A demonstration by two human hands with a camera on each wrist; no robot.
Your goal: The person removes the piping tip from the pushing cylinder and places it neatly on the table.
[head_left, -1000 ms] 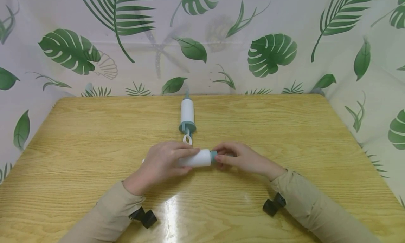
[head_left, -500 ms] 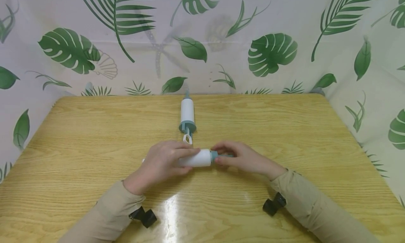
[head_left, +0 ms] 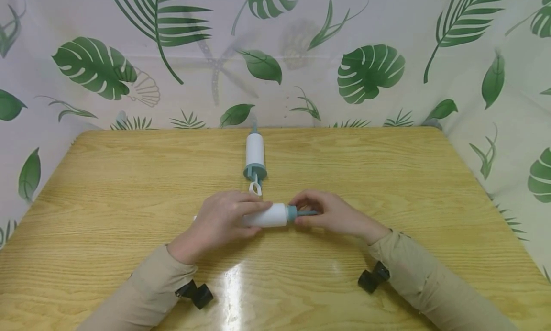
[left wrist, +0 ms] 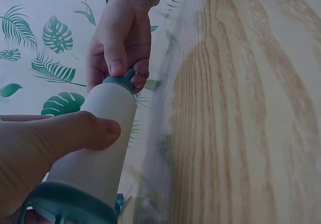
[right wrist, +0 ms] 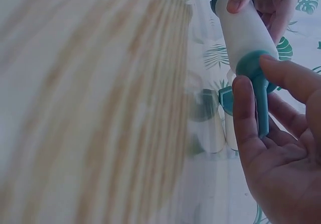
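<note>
White tube fills left hand (right hand pinches nozzle).

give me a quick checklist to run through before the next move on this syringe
1. Left hand grips the white syringe barrel: ok.
2. Right hand has thumb and finger on the teal nozzle cap: ok.
3. Nozzle cap sits against the barrel end: ok, no gap shows; how tight it is, cannot tell.
4. Thin nozzle points away from the left hand: ok.
5. Second syringe clear of the left hand: cannot tell, its white pull ring lies very close.
6. Barrel contents: cannot tell, its wall hides them.
</note>
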